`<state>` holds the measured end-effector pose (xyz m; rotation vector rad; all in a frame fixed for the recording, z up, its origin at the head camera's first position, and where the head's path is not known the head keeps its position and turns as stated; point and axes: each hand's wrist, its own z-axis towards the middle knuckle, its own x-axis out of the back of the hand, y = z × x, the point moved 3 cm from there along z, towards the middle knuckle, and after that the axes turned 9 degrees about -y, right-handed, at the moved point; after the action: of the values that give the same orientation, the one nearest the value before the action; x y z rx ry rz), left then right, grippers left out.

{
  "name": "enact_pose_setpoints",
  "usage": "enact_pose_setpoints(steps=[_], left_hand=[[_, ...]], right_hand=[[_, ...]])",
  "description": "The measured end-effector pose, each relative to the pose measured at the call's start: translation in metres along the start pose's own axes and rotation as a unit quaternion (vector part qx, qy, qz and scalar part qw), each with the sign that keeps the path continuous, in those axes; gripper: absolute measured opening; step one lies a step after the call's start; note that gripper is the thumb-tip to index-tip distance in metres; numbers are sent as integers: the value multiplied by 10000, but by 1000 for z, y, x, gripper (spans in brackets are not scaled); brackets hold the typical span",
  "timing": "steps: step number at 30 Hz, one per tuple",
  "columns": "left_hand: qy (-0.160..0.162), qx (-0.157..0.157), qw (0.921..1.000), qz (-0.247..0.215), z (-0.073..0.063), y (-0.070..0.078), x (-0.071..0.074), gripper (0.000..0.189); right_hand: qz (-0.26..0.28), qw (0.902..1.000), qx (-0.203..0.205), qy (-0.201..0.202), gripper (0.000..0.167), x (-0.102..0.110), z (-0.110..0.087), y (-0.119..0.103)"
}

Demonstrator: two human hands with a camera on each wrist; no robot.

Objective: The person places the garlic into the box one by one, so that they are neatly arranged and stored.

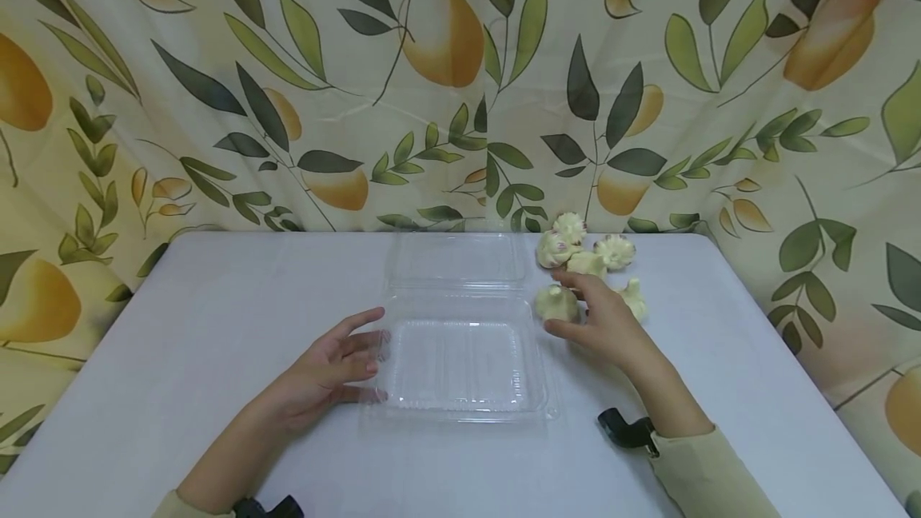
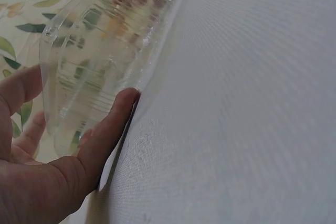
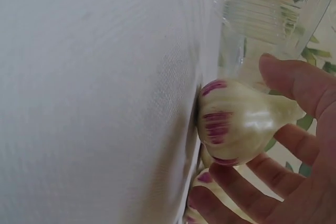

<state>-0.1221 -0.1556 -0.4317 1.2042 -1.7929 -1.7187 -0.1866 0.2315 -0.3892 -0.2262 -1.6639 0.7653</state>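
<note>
A clear plastic clamshell container (image 1: 453, 362) lies unfolded on the white table, its lid (image 1: 456, 258) toward the back. My left hand (image 1: 324, 378) rests at the container's left side, fingers spread and touching the edge; the left wrist view has the thumb (image 2: 107, 135) low along the tray wall. Just right of the container sits a garlic bulb (image 1: 556, 304), cream with purple streaks in the right wrist view. Around this bulb my right hand (image 1: 600, 322) is spread, thumb on the near side and fingers on the far side, without a plain grip.
More garlic bulbs (image 1: 554, 249) are bunched behind the right hand, at the table's back edge. Another bulb (image 1: 634, 299) is partly hidden by that hand. A curtain (image 1: 288, 86) with fruit and leaf prints hangs behind the table (image 1: 216, 326).
</note>
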Motion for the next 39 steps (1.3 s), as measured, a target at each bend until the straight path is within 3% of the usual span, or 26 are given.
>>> enact_pose_setpoints(steps=[4, 8, 13, 22, 39], left_hand=[[1, -55, 10000, 38, 0, 0, 0, 75], [26, -105, 9999, 75, 0, 0, 1, 74], [56, -88, 9999, 82, 1, -1, 1, 74], [77, -56, 9999, 34, 1, -1, 0, 75], [41, -71, 10000, -22, 0, 1, -1, 74]], right_hand=[[-81, 9997, 198, 82, 47, -1, 0, 0], [43, 9996, 267, 40, 39, -4, 1, 1], [182, 9996, 209, -34, 36, -5, 2, 2], [301, 9990, 189, 259, 34, 2, -1, -3], [486, 9937, 570, 832, 32, 14, -9, -27]])
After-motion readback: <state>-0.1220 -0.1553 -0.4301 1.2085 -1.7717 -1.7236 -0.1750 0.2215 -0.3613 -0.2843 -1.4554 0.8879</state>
